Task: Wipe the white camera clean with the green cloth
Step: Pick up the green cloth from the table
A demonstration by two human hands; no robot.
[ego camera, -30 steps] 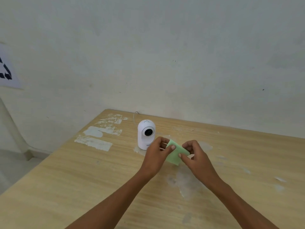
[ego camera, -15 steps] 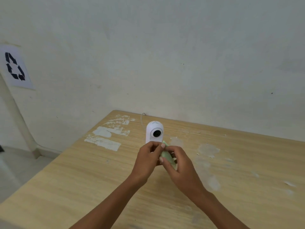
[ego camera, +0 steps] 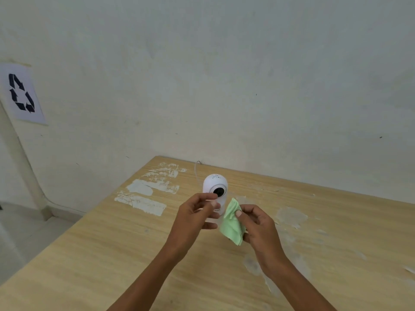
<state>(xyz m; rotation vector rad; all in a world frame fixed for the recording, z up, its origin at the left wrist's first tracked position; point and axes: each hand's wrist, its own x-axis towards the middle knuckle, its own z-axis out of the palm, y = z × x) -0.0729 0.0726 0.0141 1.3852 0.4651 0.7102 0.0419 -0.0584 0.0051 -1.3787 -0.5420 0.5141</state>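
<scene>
At the middle of the frame, on a pale wooden worktop patched with white smears, stands the white camera, upright, its dark round lens facing the viewer and a thin cable rising behind it toward the wall. The left hand is in front of the camera's lower body, its grip half curled with fingers loosely apart; whether it touches the camera cannot be told. Just right of the camera, the right hand has its grip closed on the green cloth, thumb pressed on the crumpled fabric, which hangs beside the camera's lower right edge. At the upper left of the frame a paper with a recycling sign is stuck on the wall.
</scene>
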